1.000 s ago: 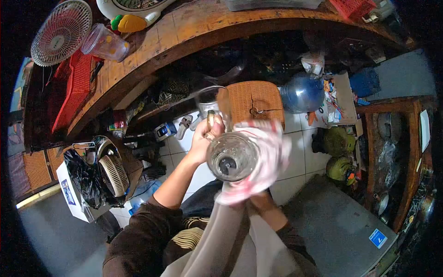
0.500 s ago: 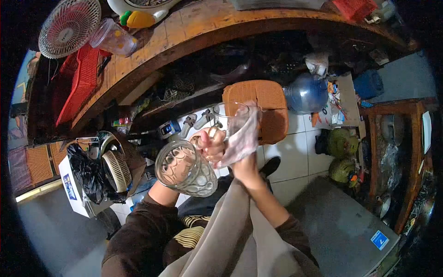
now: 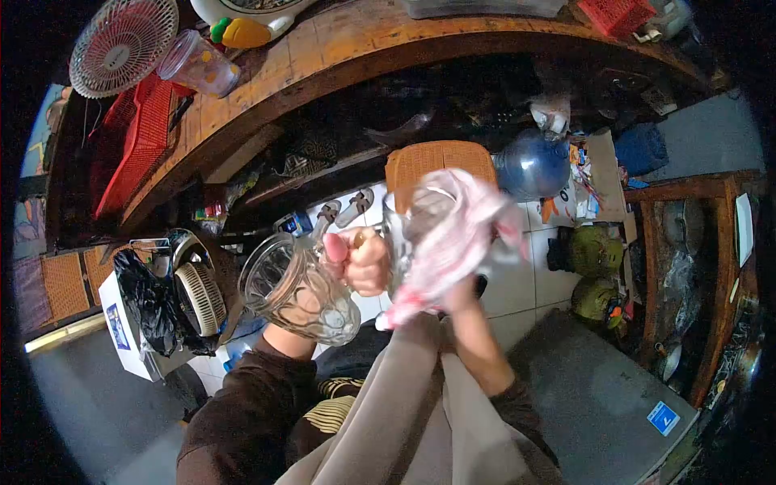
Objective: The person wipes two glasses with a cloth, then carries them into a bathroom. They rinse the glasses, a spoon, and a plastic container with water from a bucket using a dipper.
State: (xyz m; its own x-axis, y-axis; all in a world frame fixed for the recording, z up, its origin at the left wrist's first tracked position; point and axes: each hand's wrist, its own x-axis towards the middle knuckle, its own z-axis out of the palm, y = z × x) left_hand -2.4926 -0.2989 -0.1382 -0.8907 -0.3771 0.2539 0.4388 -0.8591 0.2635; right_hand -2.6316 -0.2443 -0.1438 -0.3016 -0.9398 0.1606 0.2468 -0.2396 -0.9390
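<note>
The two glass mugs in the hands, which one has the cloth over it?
The mug on the right, which the right hand wraps in the pink-and-white cloth. The patterned mug on the left hangs bare from the left hand.

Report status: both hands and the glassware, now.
Left hand gripping two clear glass mug handles; patterned mug tilted left. Right hand under pink-white cloth, wiping second mug. Nothing obstructing.

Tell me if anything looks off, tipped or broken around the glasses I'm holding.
Nothing looks broken or spilled. The left hand grips two glass mugs by their handles: the patterned mug hangs tilted, mouth sideways, apparently empty. The right hand presses a pink cloth over the second mug.
</note>
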